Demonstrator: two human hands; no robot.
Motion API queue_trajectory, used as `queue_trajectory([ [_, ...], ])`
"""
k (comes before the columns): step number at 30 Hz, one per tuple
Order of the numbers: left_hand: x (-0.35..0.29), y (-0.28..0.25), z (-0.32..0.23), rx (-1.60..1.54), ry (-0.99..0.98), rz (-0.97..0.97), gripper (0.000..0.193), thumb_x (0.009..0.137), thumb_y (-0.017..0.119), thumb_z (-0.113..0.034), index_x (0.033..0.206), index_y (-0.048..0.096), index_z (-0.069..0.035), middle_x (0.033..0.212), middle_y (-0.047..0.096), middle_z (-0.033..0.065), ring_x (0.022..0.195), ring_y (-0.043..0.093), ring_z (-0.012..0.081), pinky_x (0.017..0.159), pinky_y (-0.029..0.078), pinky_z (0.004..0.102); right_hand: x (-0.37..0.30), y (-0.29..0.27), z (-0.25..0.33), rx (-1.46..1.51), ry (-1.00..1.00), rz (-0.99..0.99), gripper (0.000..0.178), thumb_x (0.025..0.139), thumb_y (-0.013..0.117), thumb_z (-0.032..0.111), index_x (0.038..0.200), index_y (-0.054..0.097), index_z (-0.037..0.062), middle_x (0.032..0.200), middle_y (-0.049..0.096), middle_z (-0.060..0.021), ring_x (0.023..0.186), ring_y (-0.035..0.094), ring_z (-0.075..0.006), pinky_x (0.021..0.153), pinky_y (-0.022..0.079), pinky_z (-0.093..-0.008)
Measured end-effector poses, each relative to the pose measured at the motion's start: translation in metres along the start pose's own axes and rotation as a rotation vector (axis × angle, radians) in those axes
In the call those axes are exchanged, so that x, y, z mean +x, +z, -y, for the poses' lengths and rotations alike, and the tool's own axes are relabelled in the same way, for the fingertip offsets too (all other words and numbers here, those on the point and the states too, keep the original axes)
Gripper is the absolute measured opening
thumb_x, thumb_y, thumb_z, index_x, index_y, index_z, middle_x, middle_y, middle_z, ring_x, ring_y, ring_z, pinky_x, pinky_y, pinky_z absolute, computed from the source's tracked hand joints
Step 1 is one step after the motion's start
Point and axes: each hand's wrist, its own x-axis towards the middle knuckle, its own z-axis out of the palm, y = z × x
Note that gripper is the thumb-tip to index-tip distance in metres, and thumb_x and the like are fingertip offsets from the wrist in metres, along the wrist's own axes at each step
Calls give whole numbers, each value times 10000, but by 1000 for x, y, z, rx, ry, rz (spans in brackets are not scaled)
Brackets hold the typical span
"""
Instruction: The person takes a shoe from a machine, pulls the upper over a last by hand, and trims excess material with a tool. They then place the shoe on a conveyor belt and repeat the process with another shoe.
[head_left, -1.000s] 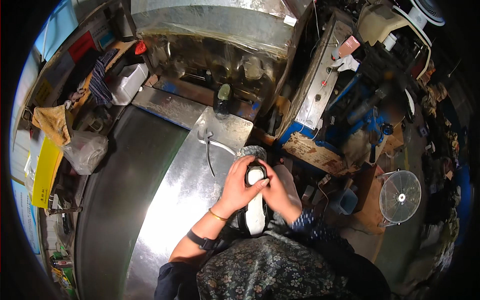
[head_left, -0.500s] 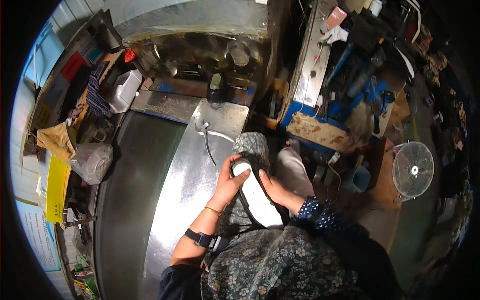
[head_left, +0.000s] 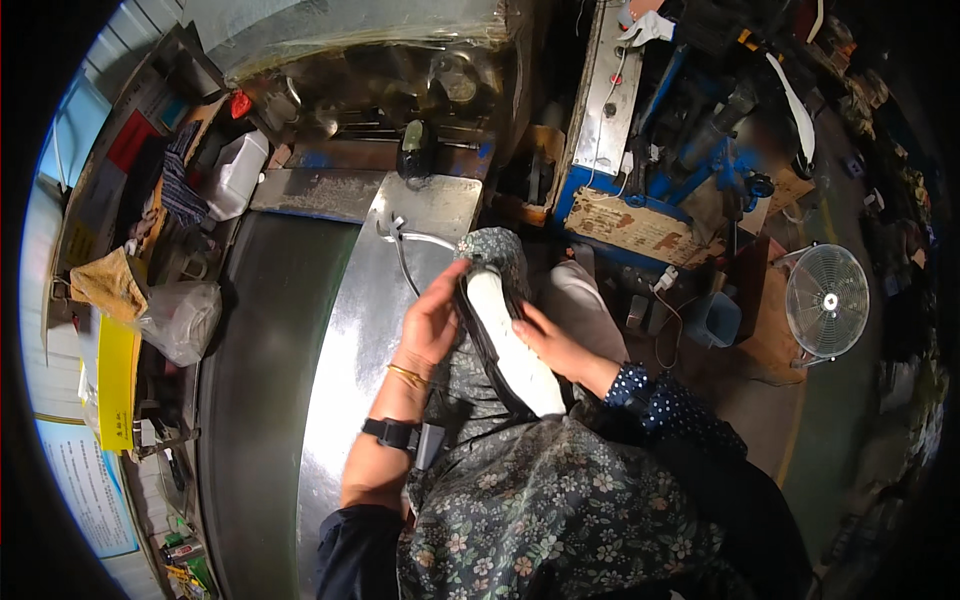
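A dark shoe [head_left: 512, 347] lies on my lap with its long white underside turned up, narrow end pointing away from me. My right hand [head_left: 553, 347] grips its right edge, fingers curled over onto the white surface. Along the far left edge of the shoe is my left hand [head_left: 430, 320], fingers stretched out and close to the rim. Whether those fingertips touch the shoe is hard to tell. Beneath it spreads a floral apron [head_left: 540, 495] over my legs.
Left of my knees are a shiny metal plate [head_left: 345, 350] and a dark conveyor belt [head_left: 270, 370]. A dark upright object [head_left: 415, 150] stands at the plate's far end. To the right are a blue machine [head_left: 680, 190], a fan [head_left: 828, 302] and a light-blue bin [head_left: 715, 320].
My left thumb has come off the white underside and that hand has loosened toward the left edge. My right fingers have moved onto the white surface. The view has shifted slightly.
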Motion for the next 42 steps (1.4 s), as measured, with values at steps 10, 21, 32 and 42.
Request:
queue_trajectory([
  [10, -35, -17, 18, 1722, 230, -646, 271, 981, 492, -249, 837, 584, -38, 709, 651, 210, 667, 643, 424, 605, 514, 491, 18, 63, 13, -405, -166, -251, 733, 1036, 392, 451, 1535, 96, 4, 1493, 332, -337, 1350, 397, -470, 1100, 362, -428],
  [21, 64, -43, -16, 936, 151, -334, 645, 1038, 315, -505, 1070, 683, 24, 961, 681, 285, 974, 674, 356, 832, 520, 426, 135, 10, 83, -489, -198, -183, 433, 1001, 521, 383, 1144, 659, -1, 911, 725, -171, 899, 689, -274, 830, 512, -359],
  [32, -80, 5, 11, 735, -90, -189, 787, 941, 648, -100, 1544, 156, 15, 1483, 413, 158, 1349, 414, 221, 1132, 319, 343, 131, 11, 56, 363, -161, 28, 501, 1066, 367, 417, 1134, 614, -13, 1032, 693, -134, 968, 640, -173, 867, 510, -297],
  [42, -90, -43, 7, -192, -247, -200, 628, 899, 626, -40, 1469, 367, -79, 1315, 572, 87, 1204, 558, 251, 1027, 461, 430, 130, -65, 127, -447, -430, -156, 374, 993, 582, 328, 1214, 625, 30, 1079, 701, -148, 1014, 659, -228, 890, 500, -326],
])
